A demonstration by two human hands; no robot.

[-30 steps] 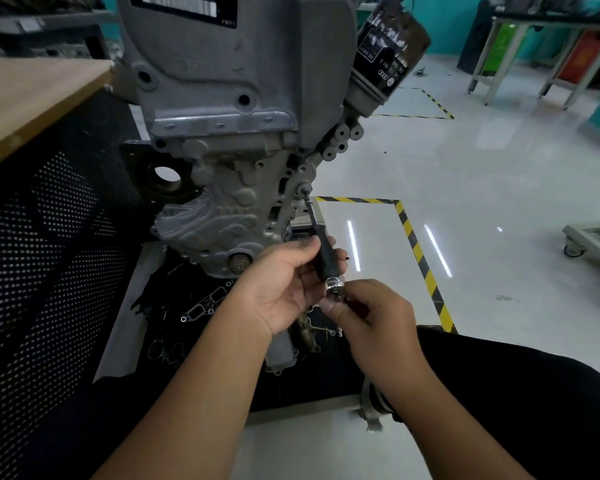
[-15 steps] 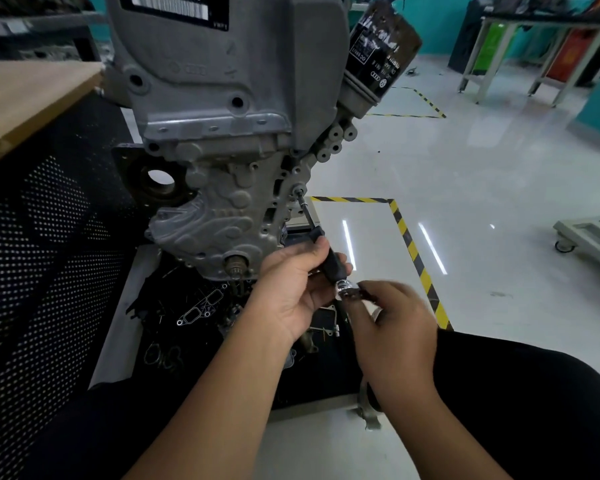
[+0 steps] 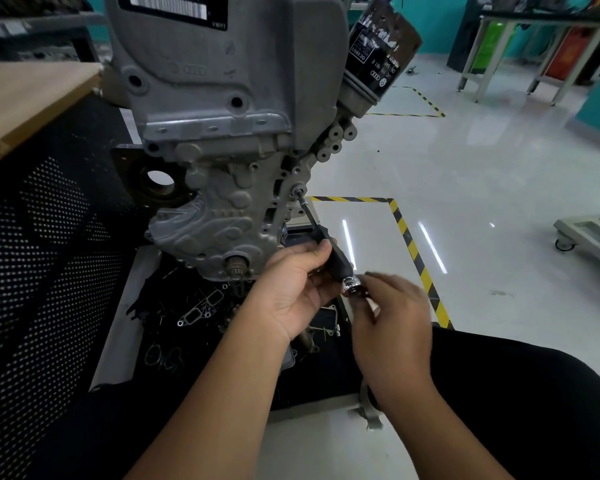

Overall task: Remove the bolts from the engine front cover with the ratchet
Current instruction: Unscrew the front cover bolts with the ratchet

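The grey cast engine front cover (image 3: 219, 216) stands upright in front of me on a low stand. A thin ratchet extension with a black handle (image 3: 329, 249) slants from my hands up to a bolt (image 3: 297, 192) on the cover's right edge, its socket seated on the bolt head. My left hand (image 3: 291, 292) grips the black handle from the left. My right hand (image 3: 392, 317), blurred by motion, pinches the chrome ratchet head (image 3: 352, 285) at the tool's near end. My fingers hide the rest of the ratchet.
A black oil filter (image 3: 378, 53) juts from the engine's upper right. Gaskets and small parts lie on the black mat (image 3: 174, 327) below the engine. A wooden bench top (image 3: 25, 98) with a perforated black panel stands left. Yellow-black floor tape (image 3: 413, 251) and a wheeled cart (image 3: 589, 237) are right.
My right hand has kept turning at the ratchet head and is now motion-blurred. My left hand stays on the handle. The camera has shifted slightly.
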